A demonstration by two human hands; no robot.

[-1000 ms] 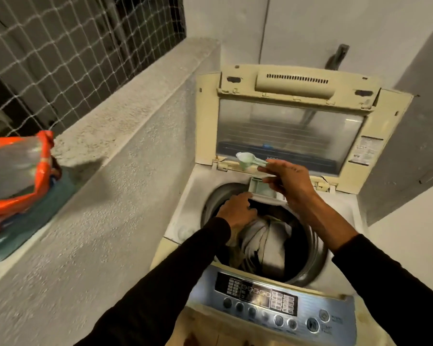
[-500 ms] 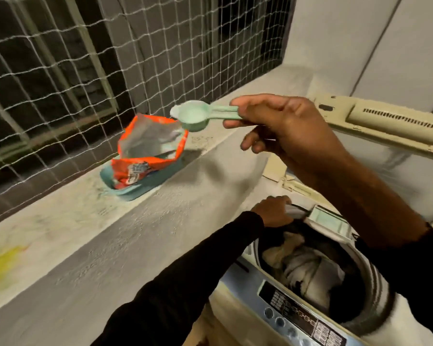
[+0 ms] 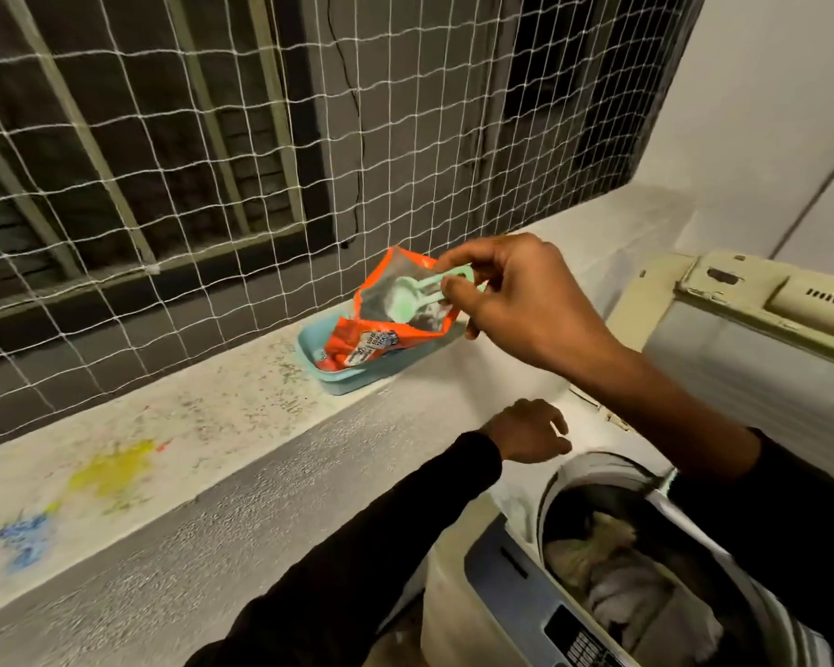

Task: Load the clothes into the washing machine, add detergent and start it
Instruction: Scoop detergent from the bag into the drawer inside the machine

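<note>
Right hand (image 3: 516,300) reaches forward in a pinching grip — left hand (image 3: 530,433) hangs lower, fingers loosely curled.

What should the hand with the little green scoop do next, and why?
Probably dip the scoop down into the detergent bag. The right hand pinches its handle, and the bowl hangs right at the bag's open mouth, so it looks set either to dig out more powder or to be left there.

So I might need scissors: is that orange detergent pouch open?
Open: the orange detergent pouch gapes at its top, the green scoop at its mouth.
</note>
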